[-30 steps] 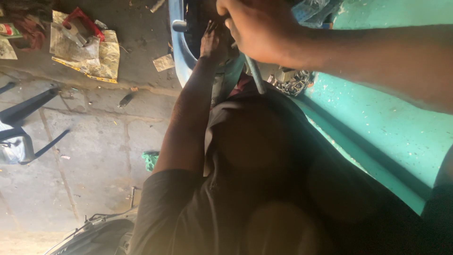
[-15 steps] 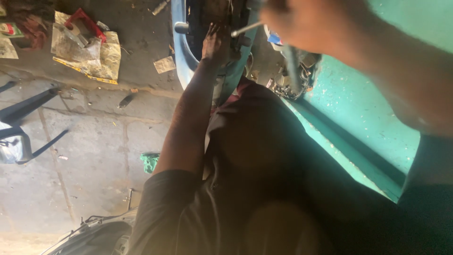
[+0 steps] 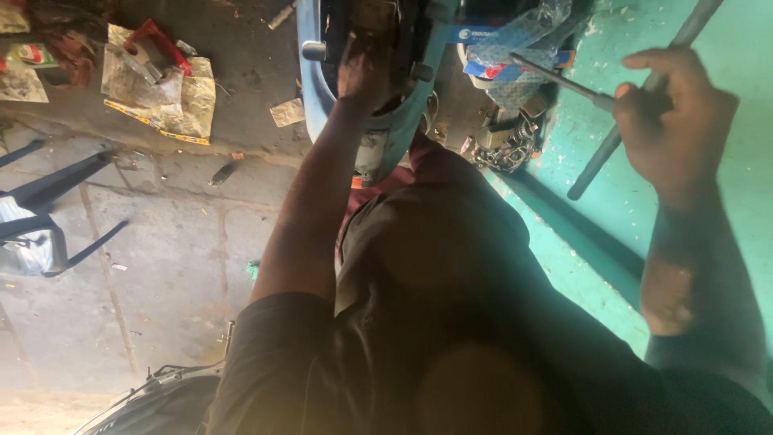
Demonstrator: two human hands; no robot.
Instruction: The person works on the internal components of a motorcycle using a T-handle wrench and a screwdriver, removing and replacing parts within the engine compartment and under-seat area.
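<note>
Head view: the right hand (image 3: 672, 121) is closed around a long grey metal T-handle wrench (image 3: 564, 80), raised before the green painted wall (image 3: 725, 32). The left hand (image 3: 364, 72) reaches into the pale blue scooter body (image 3: 310, 97); its grip cannot be told. A crumpled paper sheet bearing red tools (image 3: 161, 84) lies on the concrete floor (image 3: 161, 242).

Metal rod (image 3: 564, 80) in right hand (image 3: 672, 121): bare steel, dull sheen. Blue body panel (image 3: 310, 89): glossy paint, probably over plastic. Teal wall (image 3: 725, 48): matt, chipped paint. Floor (image 3: 153, 266): rough concrete. Far left: crumpled paper (image 3: 173, 101). Clear crinkled plastic bag (image 3: 523, 36).
</note>
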